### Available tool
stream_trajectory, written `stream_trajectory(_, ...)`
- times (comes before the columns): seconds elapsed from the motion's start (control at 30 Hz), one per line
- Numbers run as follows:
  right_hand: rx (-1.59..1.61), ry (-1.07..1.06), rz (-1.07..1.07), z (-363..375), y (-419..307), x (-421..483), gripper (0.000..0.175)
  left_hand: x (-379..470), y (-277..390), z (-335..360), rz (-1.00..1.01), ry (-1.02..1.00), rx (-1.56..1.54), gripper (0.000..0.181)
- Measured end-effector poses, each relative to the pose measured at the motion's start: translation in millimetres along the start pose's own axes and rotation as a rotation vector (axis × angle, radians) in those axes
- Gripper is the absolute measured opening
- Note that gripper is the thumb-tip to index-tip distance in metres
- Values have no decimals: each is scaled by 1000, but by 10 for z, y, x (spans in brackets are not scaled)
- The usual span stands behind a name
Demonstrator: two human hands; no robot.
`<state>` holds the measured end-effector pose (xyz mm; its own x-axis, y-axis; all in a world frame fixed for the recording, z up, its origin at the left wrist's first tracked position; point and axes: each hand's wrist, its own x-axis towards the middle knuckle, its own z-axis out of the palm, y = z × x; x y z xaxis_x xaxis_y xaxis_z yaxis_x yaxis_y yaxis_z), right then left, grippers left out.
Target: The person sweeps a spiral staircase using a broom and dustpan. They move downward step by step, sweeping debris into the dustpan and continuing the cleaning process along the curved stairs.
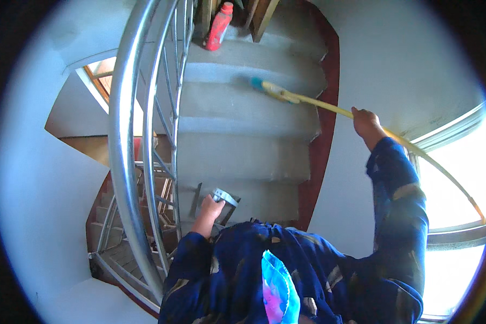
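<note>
My right hand (366, 122) grips the long yellow handle of a broom (330, 106). The handle runs back past my forearm towards the window. Its head, with blue bristles (256, 83), rests at or just above a concrete step, near the foot of a riser; the bristles are blurred. Low in the view, my left hand (212, 209) is closed around the grey handle of a dustpan-like object (226, 197). Dark edges of that object show on the step below, and my body hides part of it. Concrete stairs (243, 156) rise ahead of me.
A stainless steel railing (123, 121) with a thick handrail borders the stairs on the left. A red plastic bottle (218, 30) and wooden pieces (263, 20) stand on upper steps. Dark red skirting (328, 97) lines the right wall. A bright window (455, 182) is at far right.
</note>
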<state>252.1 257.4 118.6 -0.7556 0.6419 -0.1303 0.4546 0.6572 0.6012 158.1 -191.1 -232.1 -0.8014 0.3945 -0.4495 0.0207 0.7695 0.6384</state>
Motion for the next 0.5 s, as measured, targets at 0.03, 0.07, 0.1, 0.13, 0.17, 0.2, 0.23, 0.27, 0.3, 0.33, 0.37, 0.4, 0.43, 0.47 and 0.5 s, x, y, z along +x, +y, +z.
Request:
stream_trajectory(0.03, -33, 5, 4, -13, -69, 120, 29, -15, 26, -44, -16, -30, 20, 63)
stream_trajectory(0.07, -89, -16, 43, -75, -166, 245, 25, -61, 79, -117, -28, -51, 32, 70)
stream_trajectory(0.1, -78, -43, 26, -152, -287, 371, 23, -123, 151, -193, 27, -45, 95, 71)
stream_trajectory(0.13, -179, -100, 47, -232, -445, 506, 25, -153, 249, -297, 76, -23, 162, 72)
stream_trajectory(0.17, -159, -183, 94, -371, -564, 649, 28, -202, 380, -427, 115, -66, 167, 73)
stream_trajectory(0.2, -231, -185, 48, -480, -656, 706, 29, -288, 529, -574, 151, -111, 179, 73)
stream_trajectory(0.23, -263, -144, 30, -604, -774, 773, 29, -357, 714, -744, 175, -163, 187, 74)
stream_trajectory(0.27, -348, -42, -12, -732, -866, 784, 30, -473, 910, -925, 261, -138, 103, 73)
stream_trajectory(0.3, -444, -148, -133, -905, -994, 851, 31, -559, 1111, -1156, 403, -139, -65, 74)
stream_trajectory(0.33, -545, -128, -158, -1027, -1170, 845, 30, -651, 1338, -1396, 598, -88, -236, 72)
stream_trajectory(0.37, -524, 15, -161, -1150, -1339, 826, 29, -731, 1567, -1653, 770, -68, -406, 70)
stream_trajectory(0.4, -484, -71, -136, -1344, -1560, 846, 29, -831, 1791, -1920, 827, 0, -442, 73)
stream_trajectory(0.43, -434, -121, -177, -1465, -1720, 795, 32, -938, 2001, -2182, 926, 80, -521, 77)
stream_trajectory(0.47, -338, 58, -148, -1515, -1911, 683, 28, -1030, 2212, -2445, 1028, 169, -535, 79)
stream_trajectory(0.5, -436, 65, -246, -1552, -2087, 550, 25, -1125, 2428, -2664, 1152, 269, -587, 87)
